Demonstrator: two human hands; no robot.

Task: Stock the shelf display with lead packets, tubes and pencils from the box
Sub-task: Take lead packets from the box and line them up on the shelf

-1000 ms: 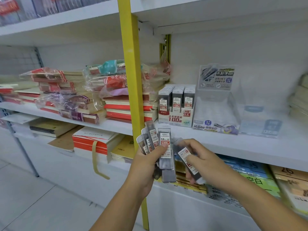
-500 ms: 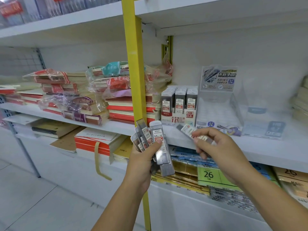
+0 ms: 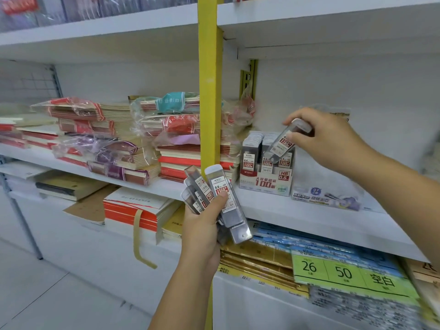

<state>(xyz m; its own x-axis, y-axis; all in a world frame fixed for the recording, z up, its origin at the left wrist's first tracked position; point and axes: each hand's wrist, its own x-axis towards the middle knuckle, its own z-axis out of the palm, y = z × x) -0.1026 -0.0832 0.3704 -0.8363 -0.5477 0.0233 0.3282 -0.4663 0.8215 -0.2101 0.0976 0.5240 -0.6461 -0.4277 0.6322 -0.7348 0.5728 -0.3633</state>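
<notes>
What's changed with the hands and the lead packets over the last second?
The right hand carried one lead packet up from beside the left hand to the display box on the shelf, tilted over its right row. The left hand still grips the remaining packets.

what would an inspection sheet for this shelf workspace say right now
surface: white shelf, bare along its front edge
job's things: single lead packet tilted above the HB 0.5 display box, which holds upright packets; bundle of lead packets held in front of the shelf edge
clutter: wrapped notebook stacks to the left of the display box
hands: right hand pinches the single lead packet; left hand grips the bundle of lead packets
cables: nothing seen
surroundings: yellow upright; green price label on the shelf below
</notes>
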